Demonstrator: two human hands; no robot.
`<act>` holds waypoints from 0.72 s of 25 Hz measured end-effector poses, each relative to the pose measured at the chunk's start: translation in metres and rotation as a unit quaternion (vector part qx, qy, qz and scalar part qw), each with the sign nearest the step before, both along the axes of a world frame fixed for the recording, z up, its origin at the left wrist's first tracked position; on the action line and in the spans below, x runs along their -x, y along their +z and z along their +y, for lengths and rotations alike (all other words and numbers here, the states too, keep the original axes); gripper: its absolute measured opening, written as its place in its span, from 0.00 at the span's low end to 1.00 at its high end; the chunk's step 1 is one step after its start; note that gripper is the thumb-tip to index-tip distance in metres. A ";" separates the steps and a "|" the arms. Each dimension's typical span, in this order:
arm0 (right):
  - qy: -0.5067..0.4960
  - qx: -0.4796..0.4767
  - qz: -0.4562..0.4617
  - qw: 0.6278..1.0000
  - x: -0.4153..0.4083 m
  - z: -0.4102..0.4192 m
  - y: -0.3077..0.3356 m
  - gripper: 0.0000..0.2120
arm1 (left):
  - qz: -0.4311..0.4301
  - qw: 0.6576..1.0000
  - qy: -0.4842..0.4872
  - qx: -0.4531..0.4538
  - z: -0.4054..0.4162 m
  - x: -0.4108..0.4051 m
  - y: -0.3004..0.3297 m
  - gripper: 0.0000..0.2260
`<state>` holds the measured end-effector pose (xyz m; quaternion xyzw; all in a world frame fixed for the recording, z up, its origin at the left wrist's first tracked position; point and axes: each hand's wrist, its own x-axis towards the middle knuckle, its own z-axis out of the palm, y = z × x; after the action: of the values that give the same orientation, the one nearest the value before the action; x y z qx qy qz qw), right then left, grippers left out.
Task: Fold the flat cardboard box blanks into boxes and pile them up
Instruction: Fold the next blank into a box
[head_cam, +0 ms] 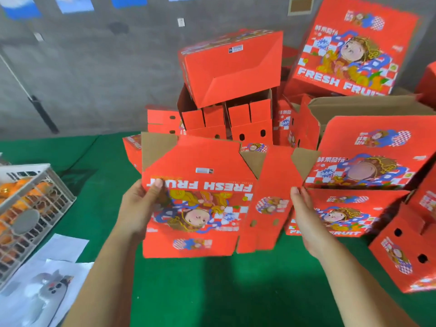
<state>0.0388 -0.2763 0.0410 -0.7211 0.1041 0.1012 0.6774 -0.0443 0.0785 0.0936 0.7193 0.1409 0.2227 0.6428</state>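
Note:
A red "FRESH FRUIT" cardboard blank [200,208] stands partly unfolded over the green table, print upside down, brown flaps up at its top. My left hand [139,206] grips its left edge with the thumb on the printed face. My right hand [304,213] presses flat against the blank's narrow right panel. Behind it rises a pile of folded red boxes [231,67], the top one tilted with its open side toward me. Flat blanks [363,156] lie stacked to the right.
A white plastic crate [28,206] with oranges sits at the left edge, with printed paper sheets [47,279] below it. More red boxes [405,251] crowd the right edge. A grey wall stands behind the green table cover [212,291].

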 end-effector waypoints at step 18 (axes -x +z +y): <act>0.023 -0.098 0.056 0.993 0.016 0.020 0.005 0.32 | 0.062 0.997 -0.010 0.053 -0.119 -0.037 -0.063 0.33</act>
<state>0.0230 -0.2565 0.0456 -0.6464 0.1148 0.1663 0.7357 -0.0076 -0.0406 0.0303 0.6977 0.1849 0.1634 0.6725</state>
